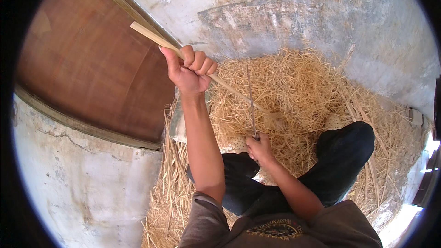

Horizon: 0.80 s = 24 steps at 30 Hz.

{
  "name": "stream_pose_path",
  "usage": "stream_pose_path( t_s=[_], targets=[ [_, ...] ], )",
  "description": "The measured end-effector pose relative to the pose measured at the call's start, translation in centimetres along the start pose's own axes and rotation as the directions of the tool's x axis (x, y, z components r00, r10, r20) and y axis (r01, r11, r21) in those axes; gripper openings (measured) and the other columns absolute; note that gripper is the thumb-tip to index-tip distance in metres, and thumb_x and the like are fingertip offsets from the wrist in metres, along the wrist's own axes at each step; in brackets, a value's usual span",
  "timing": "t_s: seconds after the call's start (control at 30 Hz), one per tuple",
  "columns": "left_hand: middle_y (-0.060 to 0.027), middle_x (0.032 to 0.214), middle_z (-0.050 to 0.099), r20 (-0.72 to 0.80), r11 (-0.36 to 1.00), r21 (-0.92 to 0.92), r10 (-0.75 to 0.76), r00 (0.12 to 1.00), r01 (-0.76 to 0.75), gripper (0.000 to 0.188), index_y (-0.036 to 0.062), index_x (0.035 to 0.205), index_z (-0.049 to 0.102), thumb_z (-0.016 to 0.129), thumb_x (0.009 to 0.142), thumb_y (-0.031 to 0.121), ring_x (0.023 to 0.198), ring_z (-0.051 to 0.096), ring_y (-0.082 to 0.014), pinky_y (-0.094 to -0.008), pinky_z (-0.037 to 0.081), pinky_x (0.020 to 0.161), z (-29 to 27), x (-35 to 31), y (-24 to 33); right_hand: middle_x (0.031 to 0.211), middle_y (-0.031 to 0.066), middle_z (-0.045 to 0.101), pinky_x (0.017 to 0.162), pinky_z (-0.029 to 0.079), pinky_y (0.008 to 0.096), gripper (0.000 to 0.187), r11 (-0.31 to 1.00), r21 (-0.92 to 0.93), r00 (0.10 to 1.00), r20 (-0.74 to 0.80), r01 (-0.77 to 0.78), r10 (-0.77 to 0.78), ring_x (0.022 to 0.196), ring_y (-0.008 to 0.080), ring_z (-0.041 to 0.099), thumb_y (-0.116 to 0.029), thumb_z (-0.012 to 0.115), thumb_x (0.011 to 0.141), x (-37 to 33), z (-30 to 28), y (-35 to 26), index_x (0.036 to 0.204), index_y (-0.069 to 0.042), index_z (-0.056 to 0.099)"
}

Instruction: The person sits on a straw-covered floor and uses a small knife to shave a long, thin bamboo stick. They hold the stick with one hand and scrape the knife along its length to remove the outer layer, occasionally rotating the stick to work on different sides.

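Observation:
My left hand (193, 70) is raised at the upper middle, its fingers wrapped round a long pale strip of split wood, likely bamboo (154, 35). The strip slants from upper left down to the right, and its far end lies over the straw-like shavings. Lower down, my right hand (260, 148) grips the handle of a long thin-bladed knife (251, 98). Its narrow blade points up and away from me and crosses the strip's lower part. Whether blade and strip touch, I cannot tell.
A deep heap of pale shavings (294, 92) covers the floor around my bent legs (347, 144) and dotted cream shoes (334, 121). A stained plaster wall (275, 14) rises behind it. At left is a brown door panel (96, 59), with a pale block (178, 124) beside it.

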<state>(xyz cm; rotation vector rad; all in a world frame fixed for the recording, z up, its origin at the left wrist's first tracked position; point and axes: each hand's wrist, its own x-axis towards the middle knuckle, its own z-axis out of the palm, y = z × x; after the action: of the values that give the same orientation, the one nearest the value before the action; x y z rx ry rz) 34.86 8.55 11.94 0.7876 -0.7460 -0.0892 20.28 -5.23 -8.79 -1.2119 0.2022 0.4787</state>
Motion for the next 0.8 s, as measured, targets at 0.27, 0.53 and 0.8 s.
stream_pose_path(
  t_s=[0.27,0.53,0.8],
  targets=[
    [0.0057,0.05,0.016,-0.209,0.981,0.166,0.139,0.968,-0.105,0.061,0.0155,0.059,0.026,0.027,0.093,0.066,0.045,0.013,-0.0092,-0.0262,0.015,0.044,0.2,-0.7,0.8,0.06,0.013,0.058,0.052,0.044,0.0377,0.023,0.831,-0.395,0.918,0.11,0.391,-0.38,0.055,0.0247,0.058,-0.016,0.062,0.074,-2.6,1.6,-1.7,0.086,0.004,0.059],
    [0.0048,0.052,0.016,-0.362,0.946,0.305,0.224,0.905,-0.112,0.061,0.0153,0.059,0.022,0.026,0.094,0.066,0.047,0.013,-0.01,-0.0267,0.018,0.047,0.4,-0.3,-0.1,0.051,0.0001,0.043,0.037,0.031,0.0326,0.017,0.818,0.275,0.834,-0.087,-0.506,0.545,0.037,0.0142,0.038,-0.016,0.055,0.078,6.5,-13.5,18.1,0.064,-0.011,0.046],
    [0.0042,0.052,0.017,-0.523,0.942,0.331,0.226,0.822,-0.048,0.065,0.0158,0.057,0.021,0.024,0.09,0.072,0.047,0.016,-0.0112,-0.0274,0.019,0.048,1.0,-2.4,-0.6,0.052,-0.0009,0.041,0.035,0.029,0.0277,0.013,0.946,0.22,0.942,-0.185,-0.236,0.278,0.038,0.0103,0.037,-0.012,0.057,0.079,0.6,-7.4,6.5,0.072,-0.008,0.046]
  ],
)
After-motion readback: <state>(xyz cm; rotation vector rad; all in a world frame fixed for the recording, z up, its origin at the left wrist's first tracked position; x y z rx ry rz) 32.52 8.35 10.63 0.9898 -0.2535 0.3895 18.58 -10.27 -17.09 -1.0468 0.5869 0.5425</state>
